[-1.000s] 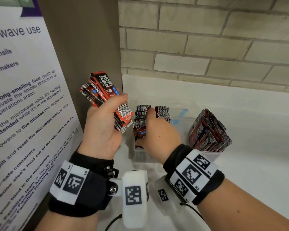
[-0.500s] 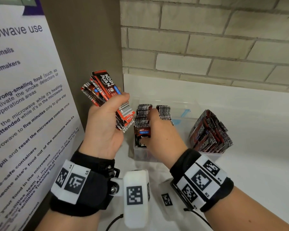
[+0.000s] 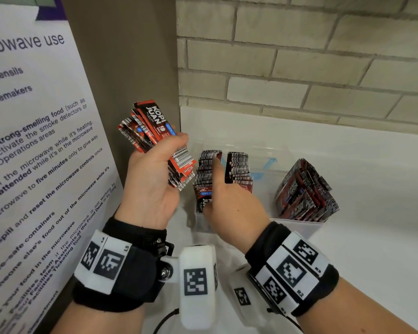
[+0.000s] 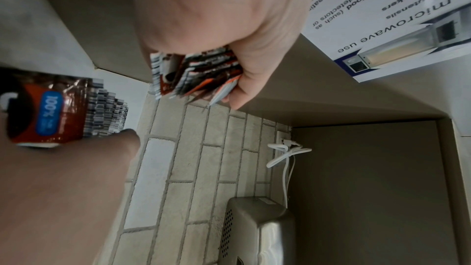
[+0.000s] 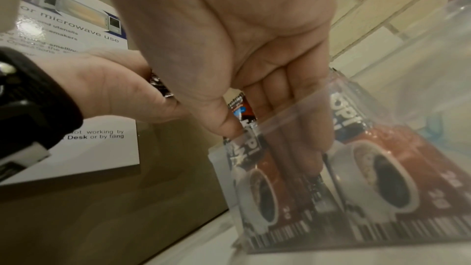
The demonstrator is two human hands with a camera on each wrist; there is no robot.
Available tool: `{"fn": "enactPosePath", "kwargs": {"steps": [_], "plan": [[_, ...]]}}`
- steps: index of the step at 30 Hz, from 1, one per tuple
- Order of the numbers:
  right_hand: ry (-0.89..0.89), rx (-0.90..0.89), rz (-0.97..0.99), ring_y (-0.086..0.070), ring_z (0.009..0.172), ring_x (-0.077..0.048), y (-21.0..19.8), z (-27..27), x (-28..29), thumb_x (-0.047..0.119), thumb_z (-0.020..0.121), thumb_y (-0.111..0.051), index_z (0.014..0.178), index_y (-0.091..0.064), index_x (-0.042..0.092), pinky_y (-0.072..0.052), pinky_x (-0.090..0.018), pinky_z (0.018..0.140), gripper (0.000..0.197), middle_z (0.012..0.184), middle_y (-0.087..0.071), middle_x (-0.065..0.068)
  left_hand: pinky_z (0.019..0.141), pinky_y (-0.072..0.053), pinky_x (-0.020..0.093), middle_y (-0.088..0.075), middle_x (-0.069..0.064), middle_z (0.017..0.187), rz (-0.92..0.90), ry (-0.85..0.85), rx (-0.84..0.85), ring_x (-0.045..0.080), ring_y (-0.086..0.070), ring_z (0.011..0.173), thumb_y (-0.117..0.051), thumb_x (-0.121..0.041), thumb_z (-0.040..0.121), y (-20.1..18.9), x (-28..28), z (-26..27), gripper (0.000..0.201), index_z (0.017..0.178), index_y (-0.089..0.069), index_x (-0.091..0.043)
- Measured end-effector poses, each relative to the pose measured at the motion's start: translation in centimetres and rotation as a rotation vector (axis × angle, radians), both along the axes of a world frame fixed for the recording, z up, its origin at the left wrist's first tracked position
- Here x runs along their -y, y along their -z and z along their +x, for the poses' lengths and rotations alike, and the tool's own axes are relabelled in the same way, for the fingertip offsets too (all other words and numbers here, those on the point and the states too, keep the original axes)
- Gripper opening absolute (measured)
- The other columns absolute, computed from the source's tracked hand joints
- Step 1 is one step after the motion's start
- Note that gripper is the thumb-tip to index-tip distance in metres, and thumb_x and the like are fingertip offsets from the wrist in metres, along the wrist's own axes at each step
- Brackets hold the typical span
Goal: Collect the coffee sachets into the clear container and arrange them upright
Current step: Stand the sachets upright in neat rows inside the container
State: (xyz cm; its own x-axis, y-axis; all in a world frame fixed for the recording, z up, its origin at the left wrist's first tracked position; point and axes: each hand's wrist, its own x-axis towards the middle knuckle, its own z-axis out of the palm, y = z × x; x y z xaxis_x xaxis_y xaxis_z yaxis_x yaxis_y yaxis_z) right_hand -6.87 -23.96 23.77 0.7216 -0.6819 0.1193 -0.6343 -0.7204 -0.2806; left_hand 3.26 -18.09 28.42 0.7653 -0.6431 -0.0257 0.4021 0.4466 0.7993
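My left hand point(image 3: 164, 150) grips a fanned bundle of red-and-black coffee sachets point(image 3: 150, 126) above and to the left of the clear container point(image 3: 200, 222); the same bundle point(image 4: 193, 74) shows under that fist in the left wrist view. Two rows of sachets stand upright in the container, a left row point(image 3: 206, 169) and a right row point(image 3: 238, 167). My right hand point(image 3: 219, 184) reaches in with straight fingers point(image 5: 293, 144) pushed down between the rows. Its thumb lies against the front sachet at the rim point(image 5: 277, 118).
A second clear container point(image 3: 297, 225) with leaning sachets point(image 3: 304, 189) stands to the right on the white counter. A microwave notice point(image 3: 34, 141) and a brown panel close off the left, and a brick wall stands behind. The left wrist view shows a metal appliance point(image 4: 254, 229) and a white cable point(image 4: 285, 150).
My right hand has drawn slightly back toward me inside the container, and the front sachet's label in the left row now shows. The left hand still holds its bundle in place.
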Motion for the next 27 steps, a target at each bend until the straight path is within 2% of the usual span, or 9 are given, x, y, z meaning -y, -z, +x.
{"fn": "enactPosePath", "kwargs": {"steps": [3, 8, 10, 14, 16, 18, 21, 24, 27], "plan": [[0.008, -0.027, 0.001, -0.044, 0.065, -0.024, 0.0, -0.2, -0.4, 0.019, 0.093, -0.043, 0.15, 0.018, 0.011, -0.033, -0.032, 0.06, 0.083, 0.082, -0.056, -0.005, 0.053, -0.051, 0.021, -0.064, -0.005, 0.072, -0.001, 0.001, 0.001, 0.006, -0.064, 0.063, -0.067, -0.001, 0.082, 0.0, 0.0, 0.0, 0.017, 0.088, -0.064, -0.017], [0.017, -0.052, -0.013, -0.04, 0.056, -0.019, -0.3, -0.3, -0.8, 0.017, 0.093, -0.041, 0.148, 0.023, 0.01, -0.018, -0.03, 0.045, 0.085, 0.068, -0.044, 0.002, 0.056, -0.051, 0.022, -0.065, -0.007, 0.07, 0.005, 0.004, 0.007, 0.004, -0.065, 0.063, -0.067, -0.003, 0.082, 0.1, 0.1, 0.0, 0.017, 0.089, -0.065, -0.018], [0.003, -0.038, 0.004, -0.041, 0.055, -0.02, -0.3, -0.4, -0.7, 0.018, 0.093, -0.041, 0.148, 0.023, 0.01, -0.023, -0.032, 0.047, 0.085, 0.067, -0.044, 0.001, 0.06, -0.053, 0.024, -0.066, -0.007, 0.07, 0.005, 0.007, 0.006, 0.005, -0.065, 0.063, -0.068, -0.003, 0.082, 0.2, 0.2, 0.0, 0.016, 0.087, -0.065, -0.019], [-0.039, 0.027, 0.028, -0.043, 0.059, -0.022, -1.2, -1.0, -0.3, 0.024, 0.093, -0.044, 0.149, 0.021, 0.013, -0.033, -0.031, 0.059, 0.086, 0.072, -0.047, -0.002, 0.065, -0.058, 0.029, -0.065, -0.005, 0.07, 0.006, 0.031, -0.036, 0.008, -0.066, 0.066, -0.071, -0.012, 0.083, 0.2, 0.3, 0.1, 0.007, 0.082, -0.066, -0.018], [-0.046, 0.078, 0.028, -0.045, 0.062, -0.023, -2.3, -1.5, -0.1, 0.023, 0.093, -0.044, 0.151, 0.011, 0.013, -0.035, -0.033, 0.06, 0.081, 0.071, -0.047, -0.002, 0.064, -0.058, 0.029, -0.065, -0.005, 0.069, -0.005, 0.039, -0.089, 0.009, -0.067, 0.064, -0.071, -0.018, 0.084, 0.2, 0.3, 0.1, 0.011, 0.073, -0.068, -0.019], [-0.011, 0.208, 0.047, -0.053, 0.065, -0.025, -3.7, -2.4, 0.5, 0.019, 0.091, -0.045, 0.151, -0.01, 0.013, -0.044, -0.036, 0.062, 0.069, 0.07, -0.055, -0.004, 0.062, -0.057, 0.028, -0.067, -0.004, 0.072, -0.029, 0.049, -0.141, 0.009, -0.067, 0.064, -0.07, -0.02, 0.085, 0.1, 0.2, 0.3, 0.015, 0.07, -0.068, -0.02], [0.062, 0.53, 0.087, -0.064, 0.062, -0.03, -5.7, -4.3, 1.8, 0.016, 0.085, -0.046, 0.128, -0.046, 0.02, -0.053, -0.041, 0.067, 0.043, 0.065, -0.066, -0.01, 0.059, -0.057, 0.025, -0.069, -0.002, 0.073, -0.066, 0.088, -0.176, 0.01, -0.067, 0.062, -0.066, -0.018, 0.088, 0.0, 0.1, 0.3, 0.01, 0.078, -0.065, -0.017], [0.084, 0.827, 0.241, -0.066, 0.055, -0.026, -7.5, -5.7, 2.8, 0.01, 0.086, -0.052, 0.107, -0.058, 0.019, -0.053, -0.035, 0.061, 0.023, 0.062, -0.068, -0.01, 0.054, -0.055, 0.023, -0.066, 0.001, 0.071, -0.075, 0.183, -0.154, 0.011, -0.063, 0.055, -0.058, -0.016, 0.091, -0.2, 0.1, -0.2, 0.008, 0.085, -0.062, -0.013], [0.036, 0.925, 0.445, -0.064, 0.053, -0.021, -8.5, -6.4, 2.7, 0.015, 0.09, -0.059, 0.096, -0.062, 0.017, -0.046, -0.029, 0.055, 0.007, 0.068, -0.07, -0.01, 0.05, -0.054, 0.023, -0.065, 0.003, 0.069, -0.032, 0.311, -0.093, 0.012, -0.064, 0.054, -0.057, -0.013, 0.089, -0.1, 0.4, -1.3, 0.008, 0.088, -0.064, -0.009]]}}
